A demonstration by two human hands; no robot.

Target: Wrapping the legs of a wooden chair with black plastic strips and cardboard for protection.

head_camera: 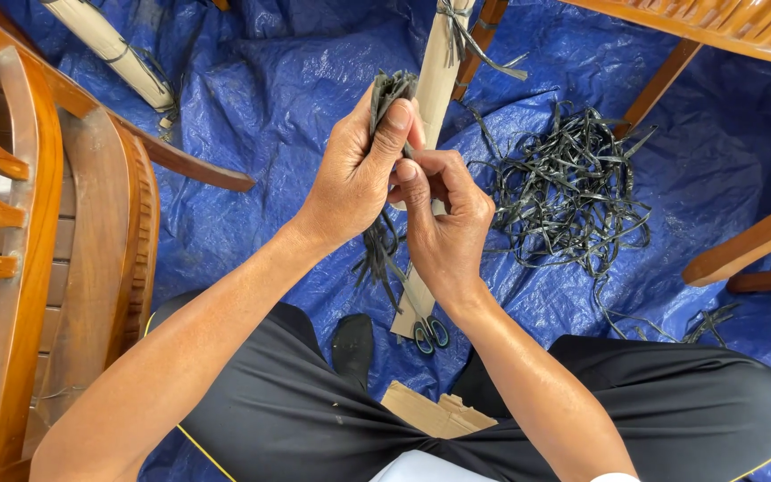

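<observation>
Standing upright, bundle of black strips (391, 89) clamped in left hand (354, 174) grip, tails hanging below; right hand (443, 219) just beside the bundle, fingertips pinched on it.

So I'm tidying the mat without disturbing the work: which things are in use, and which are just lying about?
In use:
left hand
right hand
bundle of black strips

Lying about:
loose strip pile
scissors
cardboard strip
cardboard roll
cardboard scrap
</observation>
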